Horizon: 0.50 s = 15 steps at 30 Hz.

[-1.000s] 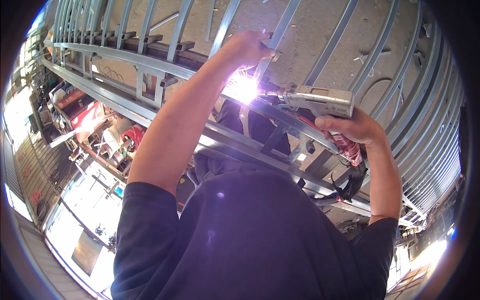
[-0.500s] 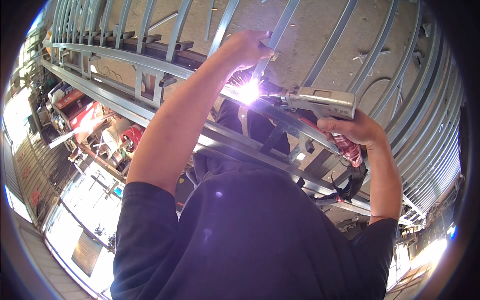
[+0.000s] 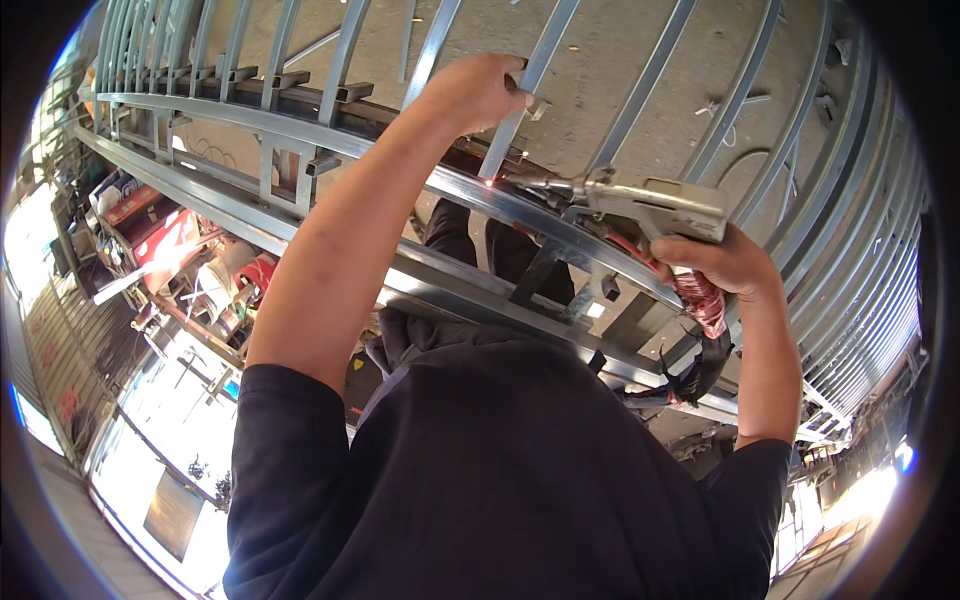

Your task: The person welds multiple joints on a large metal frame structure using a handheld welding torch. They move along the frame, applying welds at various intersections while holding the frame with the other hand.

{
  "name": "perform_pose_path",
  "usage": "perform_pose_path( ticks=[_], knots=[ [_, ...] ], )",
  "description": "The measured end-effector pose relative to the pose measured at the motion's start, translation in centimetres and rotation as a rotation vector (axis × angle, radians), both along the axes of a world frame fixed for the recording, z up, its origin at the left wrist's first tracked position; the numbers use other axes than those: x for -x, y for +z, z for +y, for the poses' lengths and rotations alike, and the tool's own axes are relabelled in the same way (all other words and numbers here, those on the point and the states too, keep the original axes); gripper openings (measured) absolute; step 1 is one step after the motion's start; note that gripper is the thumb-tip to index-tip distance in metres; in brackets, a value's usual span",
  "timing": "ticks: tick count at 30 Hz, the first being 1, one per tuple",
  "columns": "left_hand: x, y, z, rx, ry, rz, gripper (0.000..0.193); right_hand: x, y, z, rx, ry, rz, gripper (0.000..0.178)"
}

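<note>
My left hand (image 3: 478,95) grips an upright grey metal bar (image 3: 551,42) near its lower end, thumb on the near side; the other fingers are partly hidden. That bar meets a long horizontal metal rail (image 3: 500,205), where a small glowing orange weld spot (image 3: 489,183) shows at the joint. My right hand (image 3: 738,268) is wrapped round the handle of a welding gun (image 3: 660,203). Its nozzle points left, with the tip just right of the glowing spot. Red wrapping (image 3: 702,305) covers the lower part of the gun's handle, below my hand.
More parallel bars (image 3: 640,90) fan out left and right over the dusty floor (image 3: 600,60). A second metal rail (image 3: 450,278) runs close to my body. At the left stand a red box (image 3: 168,240) and cluttered gear. A dark torn sleeve (image 3: 705,372) hangs below the gun.
The bright arc and its sparks have gone out, leaving a small glowing spot. The gun sits slightly further right, and my left hand stays on the bar.
</note>
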State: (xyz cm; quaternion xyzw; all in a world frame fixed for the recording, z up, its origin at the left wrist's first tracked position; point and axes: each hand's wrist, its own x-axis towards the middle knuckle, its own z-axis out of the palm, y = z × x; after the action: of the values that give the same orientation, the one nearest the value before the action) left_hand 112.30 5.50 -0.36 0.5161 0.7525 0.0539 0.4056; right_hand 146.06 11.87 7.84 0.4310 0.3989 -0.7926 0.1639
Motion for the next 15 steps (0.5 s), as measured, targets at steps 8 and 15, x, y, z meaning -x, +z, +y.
perform_pose_path(
  ticks=[8, 15],
  knots=[
    [-8.7, 0.2, 2.4, -0.090, -0.056, -0.057, 0.054, -7.4, 1.5, 0.4, -0.027, -0.029, -0.050, 0.055],
    [-9.6, -2.2, 2.0, 0.026, -0.032, -0.223, 0.063, -9.0, -0.8, -0.2, -0.001, 0.032, -0.046, 0.060]
  ],
)
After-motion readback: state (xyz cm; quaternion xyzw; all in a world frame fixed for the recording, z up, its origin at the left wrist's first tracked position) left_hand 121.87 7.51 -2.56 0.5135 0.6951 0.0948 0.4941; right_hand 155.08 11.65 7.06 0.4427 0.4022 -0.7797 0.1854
